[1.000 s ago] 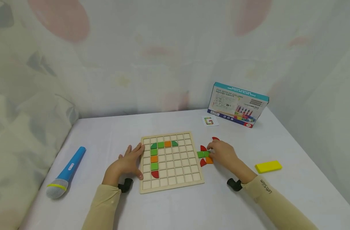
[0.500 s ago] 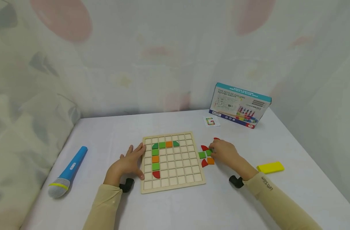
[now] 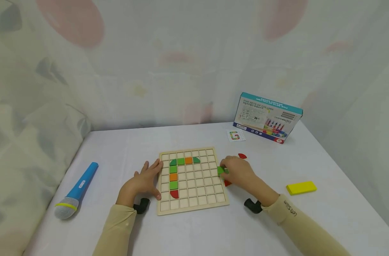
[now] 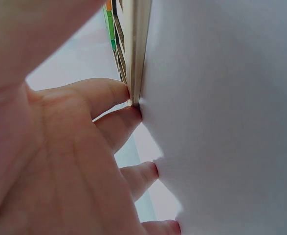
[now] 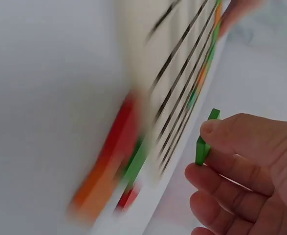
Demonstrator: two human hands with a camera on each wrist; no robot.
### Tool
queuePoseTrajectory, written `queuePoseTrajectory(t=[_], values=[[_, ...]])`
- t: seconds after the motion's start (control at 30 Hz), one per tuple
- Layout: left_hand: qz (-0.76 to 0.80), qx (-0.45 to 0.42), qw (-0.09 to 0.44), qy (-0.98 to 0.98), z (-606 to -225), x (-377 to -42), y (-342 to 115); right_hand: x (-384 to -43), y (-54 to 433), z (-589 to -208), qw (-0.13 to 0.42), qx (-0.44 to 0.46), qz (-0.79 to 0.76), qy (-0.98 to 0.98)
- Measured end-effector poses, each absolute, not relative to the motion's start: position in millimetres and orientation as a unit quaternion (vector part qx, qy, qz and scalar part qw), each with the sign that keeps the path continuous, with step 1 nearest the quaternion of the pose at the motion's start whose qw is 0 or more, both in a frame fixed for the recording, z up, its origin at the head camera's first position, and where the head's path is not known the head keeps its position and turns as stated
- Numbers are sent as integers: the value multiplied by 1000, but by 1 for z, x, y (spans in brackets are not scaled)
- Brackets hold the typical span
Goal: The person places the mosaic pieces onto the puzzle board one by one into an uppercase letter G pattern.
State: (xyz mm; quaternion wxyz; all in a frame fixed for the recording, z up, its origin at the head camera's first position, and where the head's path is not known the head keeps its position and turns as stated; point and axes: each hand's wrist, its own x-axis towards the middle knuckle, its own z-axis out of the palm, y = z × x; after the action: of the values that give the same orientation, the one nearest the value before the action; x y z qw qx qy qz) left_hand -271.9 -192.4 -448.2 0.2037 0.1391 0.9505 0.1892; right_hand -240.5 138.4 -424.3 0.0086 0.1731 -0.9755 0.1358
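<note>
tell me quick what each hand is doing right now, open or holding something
Left hand: open, spread against the edge of the grid board.
Right hand: pinching a green tile.

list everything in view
wooden grid board: 1, beige, centre
set tiles: 8, green, orange, red, on board
loose tiles: 4+, red, orange, green, beside board
held tile: 1+, green, right hand
pattern card: 1, white, rear right
carton: 1, teal, rear right
microphone: 1, blue, left
block: 1, yellow, right
tablecloth: 1, white, underneath
curtain: 1+, patterned, behind
left hand: 1, bare, board's left
right hand: 1, bare, board's right
sleeves: 2, beige, arms
cameras: 2, black, wrists
</note>
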Motion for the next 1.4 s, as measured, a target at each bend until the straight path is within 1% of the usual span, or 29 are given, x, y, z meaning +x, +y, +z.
queuePoseTrajectory(t=[0.13, 0.27, 0.4, 0.57, 0.73, 1.0, 1.2, 1.4], values=[[188, 138, 205, 951, -449, -272, -193, -230, 102, -426, 34, 234, 133, -962], [185, 137, 206, 951, -449, -272, -193, -224, 69, -432, 12, 270, 127, -954], [181, 139, 207, 951, -448, -273, -193, -219, 46, -437, -10, 297, 126, -946], [187, 141, 207, 950, -445, -273, -191, -217, 33, -443, -4, 320, 101, -942], [187, 143, 205, 950, -443, -272, -191, -218, 29, -448, 4, 325, 86, -942], [186, 136, 212, 950, -444, -271, -192, -214, 29, -443, 4, 321, 78, -944], [184, 136, 207, 951, -445, -271, -192, -214, 46, -441, 15, 311, 89, -946], [182, 139, 204, 952, -445, -272, -192, -219, 74, -438, 18, 266, 111, -957]])
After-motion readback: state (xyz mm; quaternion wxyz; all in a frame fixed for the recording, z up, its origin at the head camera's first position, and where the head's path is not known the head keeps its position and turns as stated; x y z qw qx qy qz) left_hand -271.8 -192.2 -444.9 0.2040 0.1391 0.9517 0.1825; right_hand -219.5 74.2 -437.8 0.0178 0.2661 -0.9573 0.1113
